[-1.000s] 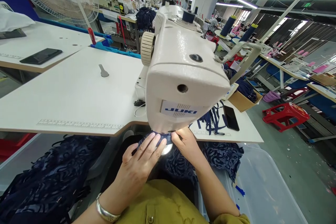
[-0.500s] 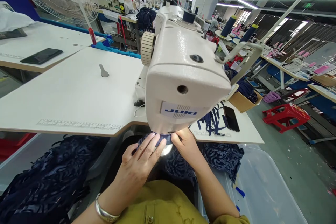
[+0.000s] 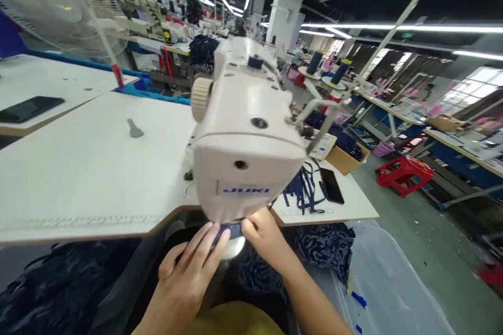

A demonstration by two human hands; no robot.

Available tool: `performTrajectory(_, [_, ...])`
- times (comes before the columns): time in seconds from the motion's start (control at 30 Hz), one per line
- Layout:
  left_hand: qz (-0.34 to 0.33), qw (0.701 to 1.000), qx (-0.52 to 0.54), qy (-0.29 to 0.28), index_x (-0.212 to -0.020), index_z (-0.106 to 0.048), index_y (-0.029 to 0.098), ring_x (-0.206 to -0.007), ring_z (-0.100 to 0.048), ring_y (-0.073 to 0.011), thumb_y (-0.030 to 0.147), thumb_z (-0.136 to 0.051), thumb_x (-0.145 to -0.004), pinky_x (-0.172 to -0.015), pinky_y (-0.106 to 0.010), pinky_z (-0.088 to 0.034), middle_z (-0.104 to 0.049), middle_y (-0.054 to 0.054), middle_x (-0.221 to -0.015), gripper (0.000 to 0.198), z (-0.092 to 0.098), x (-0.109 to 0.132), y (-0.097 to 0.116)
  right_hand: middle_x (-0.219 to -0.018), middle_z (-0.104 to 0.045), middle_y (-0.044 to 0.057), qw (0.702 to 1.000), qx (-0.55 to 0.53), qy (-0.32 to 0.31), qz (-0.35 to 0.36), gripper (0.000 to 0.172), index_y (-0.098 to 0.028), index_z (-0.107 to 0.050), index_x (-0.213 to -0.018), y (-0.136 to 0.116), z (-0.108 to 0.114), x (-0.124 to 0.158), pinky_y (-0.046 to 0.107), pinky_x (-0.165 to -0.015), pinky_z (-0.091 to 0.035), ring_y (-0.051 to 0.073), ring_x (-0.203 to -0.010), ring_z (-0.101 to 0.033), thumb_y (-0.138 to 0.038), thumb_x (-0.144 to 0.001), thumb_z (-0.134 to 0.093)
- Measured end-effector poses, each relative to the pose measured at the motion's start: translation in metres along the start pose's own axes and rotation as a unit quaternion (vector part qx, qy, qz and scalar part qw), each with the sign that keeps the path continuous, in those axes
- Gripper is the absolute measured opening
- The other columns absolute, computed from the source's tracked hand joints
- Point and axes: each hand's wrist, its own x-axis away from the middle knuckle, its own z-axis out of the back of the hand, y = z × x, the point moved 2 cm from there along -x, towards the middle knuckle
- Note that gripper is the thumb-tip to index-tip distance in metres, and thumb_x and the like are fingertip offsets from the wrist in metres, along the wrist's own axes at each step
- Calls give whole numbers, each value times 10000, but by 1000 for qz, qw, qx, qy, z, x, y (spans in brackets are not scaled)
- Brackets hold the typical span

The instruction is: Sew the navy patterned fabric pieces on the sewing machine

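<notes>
So the navy fabric [image 3: 232,230] sits just below the white sewing machine [image 3: 251,154] around the lower middle of the frame, with the left hand [image 3: 190,270] laid over its left end, fingers stretched out flat and not clenched, and the right hand [image 3: 265,236] pinching the other end between thumb and curled fingers. Right of the machine there's a messy bunch of navy straps [image 3: 303,188] on the white tabletop [image 3: 94,167], with a dark phone [image 3: 332,186] just beside it, and some patterned cloth [image 3: 326,248] bunched up at lower right.
</notes>
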Motion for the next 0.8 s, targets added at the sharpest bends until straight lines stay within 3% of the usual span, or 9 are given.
performTrajectory(0.2, [8, 997, 77, 5, -1379, -443, 310, -1175, -561, -193, 191, -432, -913, -1074, -355, -287, -574, -36, -1333, 481, -3, 1, -9, -1351, -461, 50, 1000, -2, 13, 27, 307, -257, -635, -1066, 0, 1, -2, 335, -1067, -363, 185, -1245, -454, -92, -908, -431])
performTrajectory(0.27, [19, 994, 107, 11, -1385, -419, 299, -1221, -524, -209, 204, -440, -911, -1077, -369, -331, -537, -56, -1357, 484, -5, 2, -11, -1361, -449, 49, 999, -13, 17, 33, 320, -256, -624, -1084, -1, 1, -2, 334, -1070, -357, 180, -1253, -443, -85, -910, -417])
performTrajectory(0.37, [125, 973, 192, 10, -1432, -306, 244, -1299, -448, -230, 284, -405, -930, -1042, -383, -420, -424, -100, -1438, 512, -18, 8, -22, -1290, -498, 53, 999, -23, 37, 28, 329, -245, -584, -1108, 0, -1, 0, 337, -1023, -394, 183, -1190, -475, -66, -886, -420])
performTrajectory(0.43, [247, 927, 278, -37, -1432, -306, 230, -1297, -459, -229, 371, -336, -953, -1023, -388, -455, -427, -96, -1443, 500, -37, 17, -36, -1173, -535, 57, 997, -18, 73, 3, 296, -225, -557, -1085, 4, -3, 3, 323, -929, -446, 176, -1031, -535, -71, -852, -459])
performTrajectory(0.5, [315, 885, 326, -102, -1372, -426, 223, -1234, -527, -243, 475, -287, -948, -1016, -418, -465, -543, -87, -1349, 512, -58, 25, -50, -1028, -542, 43, 993, -9, 112, -28, 230, -208, -539, -1019, 9, -5, 6, 306, -837, -464, 159, -872, -542, -92, -825, -495])
performTrajectory(0.63, [292, 882, 337, -151, -1119, -628, 211, -1137, -584, -301, 665, -362, -840, -938, -419, -510, -664, -93, -1141, 595, -79, 31, -73, -859, -532, 11, 990, 0, 120, -70, 86, -203, -502, -911, 15, -8, 10, 281, -761, -443, 156, -807, -528, -146, -854, -471])
performTrajectory(0.8, [295, 852, 331, -278, -802, -593, 204, -833, -609, -234, 675, -280, -865, -728, -304, -499, -633, -43, -790, 569, -71, 42, -82, -774, -515, -8, 992, 15, 93, -84, 106, -204, -485, -905, 17, -11, 10, 261, -681, -424, 147, -735, -520, -231, -930, -386])
